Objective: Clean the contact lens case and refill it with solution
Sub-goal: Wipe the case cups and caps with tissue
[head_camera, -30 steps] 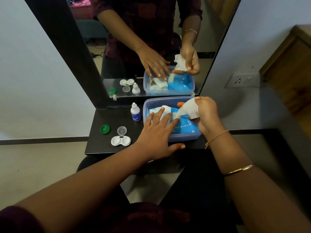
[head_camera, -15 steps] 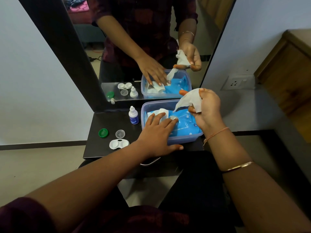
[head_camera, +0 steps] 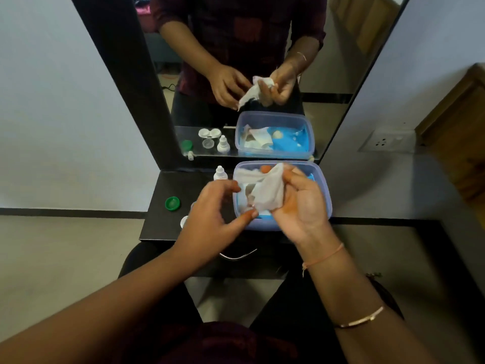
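**Wipe in right hand; lens case on surface behind left wrist**

Right hand point(head_camera: 299, 206) is raised over the plastic tub point(head_camera: 326, 203), palm turned up. Its fingers curl round a crumpled white wipe point(head_camera: 267, 191), which spills from the fingertips down across the palm.

Left hand point(head_camera: 210, 206) is just beside it, over the tub's near-left corner. Its fingers are loosely curled, with thumb and forefinger standing apart. The thumb tip is at the wipe's lower corner, but the motion blur hides whether they touch. Nothing shows as gripped in this hand.

Contact lens case point(head_camera: 184, 222) is white and lies on the black surface point(head_camera: 160, 227), left of the tub. It is mostly hidden behind the left wrist, with only one rounded end showing. The mirror point(head_camera: 341, 74) behind the surface reflects it as a two-well case.

Green cap point(head_camera: 172, 203) lies flat on the surface, apart from the case and further left.

Solution bottle point(head_camera: 220, 174) is small and white. It stands upright at the back of the surface, just beside the tub's far-left corner.

The tub holds a blue pack point(head_camera: 311, 177) and more white tissue, both partly covered by the hands.

The right forearm wears a thin metal bracelet point(head_camera: 362, 320), with a pale thread point(head_camera: 325, 256) at the wrist.
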